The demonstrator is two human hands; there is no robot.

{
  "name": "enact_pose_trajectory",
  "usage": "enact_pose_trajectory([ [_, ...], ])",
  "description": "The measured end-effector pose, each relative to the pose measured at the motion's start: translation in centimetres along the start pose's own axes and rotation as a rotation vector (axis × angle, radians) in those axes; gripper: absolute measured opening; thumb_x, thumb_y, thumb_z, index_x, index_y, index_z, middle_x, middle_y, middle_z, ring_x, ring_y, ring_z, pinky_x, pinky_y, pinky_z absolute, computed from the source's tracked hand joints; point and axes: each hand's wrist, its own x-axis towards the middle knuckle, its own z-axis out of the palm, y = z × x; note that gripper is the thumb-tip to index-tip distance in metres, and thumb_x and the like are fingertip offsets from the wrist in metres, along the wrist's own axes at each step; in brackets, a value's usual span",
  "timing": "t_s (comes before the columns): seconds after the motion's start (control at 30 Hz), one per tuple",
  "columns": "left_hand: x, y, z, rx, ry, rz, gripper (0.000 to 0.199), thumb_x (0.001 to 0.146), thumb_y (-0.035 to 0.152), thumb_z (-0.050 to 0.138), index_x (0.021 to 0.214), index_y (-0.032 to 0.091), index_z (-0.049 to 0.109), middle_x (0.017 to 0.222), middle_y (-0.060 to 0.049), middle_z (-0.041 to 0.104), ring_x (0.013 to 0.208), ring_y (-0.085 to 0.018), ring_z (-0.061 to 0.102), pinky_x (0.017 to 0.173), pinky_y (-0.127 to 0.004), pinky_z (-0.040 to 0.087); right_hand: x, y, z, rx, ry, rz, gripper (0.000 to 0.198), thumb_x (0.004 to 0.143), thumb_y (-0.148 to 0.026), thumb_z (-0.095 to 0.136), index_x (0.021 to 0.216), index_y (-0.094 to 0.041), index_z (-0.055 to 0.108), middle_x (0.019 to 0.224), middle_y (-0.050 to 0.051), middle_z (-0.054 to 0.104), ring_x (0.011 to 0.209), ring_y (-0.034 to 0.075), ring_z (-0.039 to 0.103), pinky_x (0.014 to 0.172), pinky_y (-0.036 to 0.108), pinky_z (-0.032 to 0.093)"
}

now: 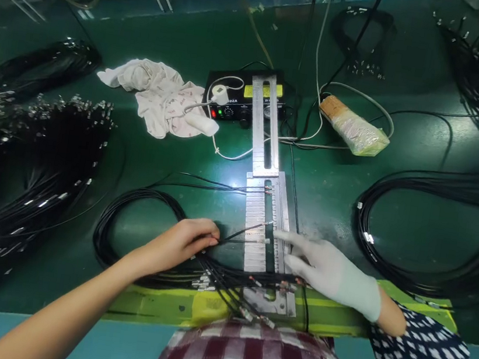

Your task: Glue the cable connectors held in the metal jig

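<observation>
My bare left hand (187,240) pinches thin black cables (236,232) between thumb and fingertips. Their stripped or metal-tipped ends reach right, over the slotted metal fixture (257,211). My right hand (325,267) wears a white glove, its index finger stretched toward the fixture's right-hand rail and its thumb apart below. I see nothing held in it; whether the fingertip touches the metal I cannot tell. Further up the fixture, a few cables (203,185) lie with their ends in the slots. A coiled cable bundle (105,226) lies under and left of my left hand, its connector ends crossing the fixture's near part.
A black control box (237,94) with lit switches stands behind the fixture, beside a crumpled cloth (162,96). A plastic-wrapped block (354,127) lies to its right. Big cable bundles lie at left (41,171) and right (372,244). Yellow-green tape (152,303) edges the table.
</observation>
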Motion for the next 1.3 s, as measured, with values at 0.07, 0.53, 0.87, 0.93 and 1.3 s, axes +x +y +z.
enact_pose_trajectory([
  [0.07, 0.4, -0.1, 0.2, -0.006, 0.158, 0.032, 0.022, 0.101, 0.035, 0.045, 0.095, 0.02, 0.06, 0.091, -0.002, 0.062, 0.085, -0.014, 0.058, 0.077, -0.026, 0.046, -0.3, 0.3, -0.4, 0.059, 0.015, 0.034, 0.047, 0.102, -0.038, 0.042, 0.148, -0.028, 0.044, 0.065, -0.005, 0.067, 0.06, 0.018, 0.064, 0.066, 0.03, 0.047],
  [0.53, 6.8, 0.4, 2.1, 0.244, 0.386, 0.274, 0.022, 0.1, 0.022, 0.043, 0.107, 0.019, 0.064, 0.094, -0.005, 0.065, 0.089, -0.015, 0.061, 0.079, -0.027, 0.051, 5.6, 4.4, -2.1, 0.065, 0.558, 0.088, 0.029, 0.096, -0.029, 0.048, 0.115, -0.025, 0.069, 0.089, -0.001, 0.074, 0.082, 0.018, 0.068, 0.08, 0.032, 0.051],
  [0.87, 8.6, -1.0, -0.7, 0.321, 0.294, 0.357, 0.031, 0.099, 0.017, 0.04, 0.116, 0.019, 0.067, 0.092, -0.005, 0.068, 0.08, -0.013, 0.064, 0.072, -0.022, 0.05, 5.6, 4.5, -2.1, 0.026, 0.531, 0.087, 0.027, 0.098, -0.028, 0.049, 0.115, -0.026, 0.069, 0.115, -0.002, 0.074, 0.102, 0.02, 0.07, 0.094, 0.035, 0.053],
  [0.93, 8.7, -1.5, -0.6, 0.375, 0.266, 0.356, 0.034, 0.099, 0.016, 0.039, 0.12, 0.019, 0.066, 0.093, -0.005, 0.068, 0.08, -0.013, 0.064, 0.072, -0.023, 0.051, 5.6, 4.5, -2.1, 0.024, 0.534, 0.084, 0.026, 0.098, -0.029, 0.049, 0.114, -0.026, 0.07, 0.114, -0.002, 0.074, 0.102, 0.02, 0.07, 0.094, 0.035, 0.053],
  [1.3, 9.2, -1.3, -1.9, 0.539, 0.142, 0.403, 0.046, 0.092, 0.008, 0.033, 0.126, 0.021, 0.062, 0.09, -0.005, 0.062, 0.071, -0.012, 0.058, 0.063, -0.021, 0.046, 5.7, 4.5, -1.9, 0.02, 0.548, 0.073, 0.026, 0.098, -0.03, 0.049, 0.113, -0.027, 0.07, 0.113, -0.003, 0.074, 0.101, 0.019, 0.07, 0.094, 0.034, 0.054],
])
